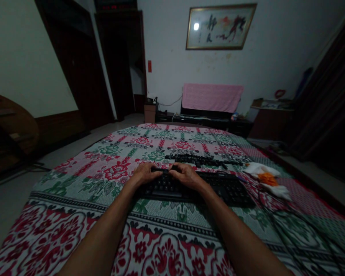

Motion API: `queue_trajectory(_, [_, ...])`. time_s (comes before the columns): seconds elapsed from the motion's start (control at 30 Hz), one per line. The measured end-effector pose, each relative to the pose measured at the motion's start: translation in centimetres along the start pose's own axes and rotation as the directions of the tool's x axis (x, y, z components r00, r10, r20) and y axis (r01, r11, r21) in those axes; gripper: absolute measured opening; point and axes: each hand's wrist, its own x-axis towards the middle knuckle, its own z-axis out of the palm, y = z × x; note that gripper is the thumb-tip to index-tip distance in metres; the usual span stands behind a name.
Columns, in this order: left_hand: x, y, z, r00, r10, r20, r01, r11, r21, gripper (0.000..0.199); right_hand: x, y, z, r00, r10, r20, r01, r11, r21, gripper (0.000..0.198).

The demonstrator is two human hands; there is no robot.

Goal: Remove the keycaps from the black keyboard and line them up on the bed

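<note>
A black keyboard (172, 188) lies flat on the patterned bed cover. Near the left part of its far edge is my left hand (145, 173), thumb pointing inward over the top keys and fingers curled down behind. My right hand (186, 176) grips the same edge close to the middle, its thumb tip near the left thumb. The fingertips of both hands are largely hidden. Just beyond the keyboard, many small loose black keycaps (201, 159) lie in a long strip on the cover.
White and orange crumpled tissue or cloth (267, 178) lies right of the keyboard. Dark cables (278, 226) run across the right side of the floral bed cover (103, 195). Beyond the bed's far end, a pink towel (212, 97) drapes over a screen-like object on a low cabinet.
</note>
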Motion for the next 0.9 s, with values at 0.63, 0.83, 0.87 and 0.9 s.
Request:
queue_trajectory(0.63, [0.5, -0.9, 0.2, 0.999, 0.045, 0.001, -0.045, 0.999, -0.002, 0.025, -0.3, -1.1, 1.8, 0.991, -0.066, -0.120, 0.051, 0.991, -0.122, 0.012])
queue_trajectory(0.83, [0.6, -1.1, 0.3, 0.998, 0.060, 0.014, -0.060, 0.998, 0.012, 0.026, -0.2, -1.1, 2.6, 0.985, -0.060, -0.160, 0.024, 0.976, -0.216, 0.010])
queue_trajectory(0.87, [0.6, -1.1, 0.3, 0.998, 0.060, 0.019, -0.060, 0.998, 0.014, 0.026, -0.1, -1.2, 2.8, 0.985, -0.054, -0.166, 0.015, 0.973, -0.229, 0.009])
queue_trajectory(0.9, [0.6, -1.1, 0.3, 0.998, 0.060, 0.024, -0.061, 0.998, 0.017, 0.027, -0.1, -1.2, 2.9, 0.985, -0.051, -0.168, 0.009, 0.970, -0.242, 0.008])
